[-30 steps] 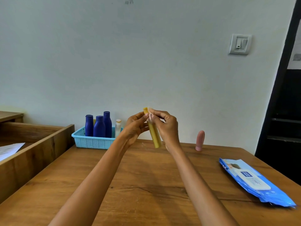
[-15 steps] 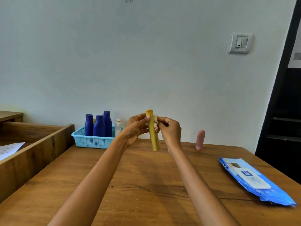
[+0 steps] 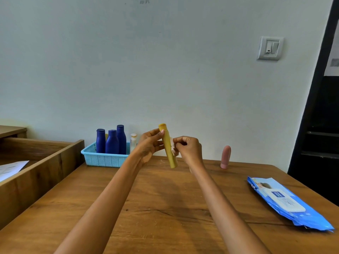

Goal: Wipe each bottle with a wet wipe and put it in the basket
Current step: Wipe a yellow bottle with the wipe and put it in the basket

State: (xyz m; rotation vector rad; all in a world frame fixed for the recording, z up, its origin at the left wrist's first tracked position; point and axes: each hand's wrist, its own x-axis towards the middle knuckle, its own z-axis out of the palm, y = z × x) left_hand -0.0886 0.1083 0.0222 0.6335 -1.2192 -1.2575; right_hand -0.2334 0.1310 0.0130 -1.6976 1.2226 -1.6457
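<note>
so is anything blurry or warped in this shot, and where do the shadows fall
Head view: sharp enough overall, with the white wipe in the right hand soft-edged. Wide-angle warp tilts the dark doorframe and light switch. Soft, even light; a faint arm shadow lies on the table under the yellow bottle.
</note>
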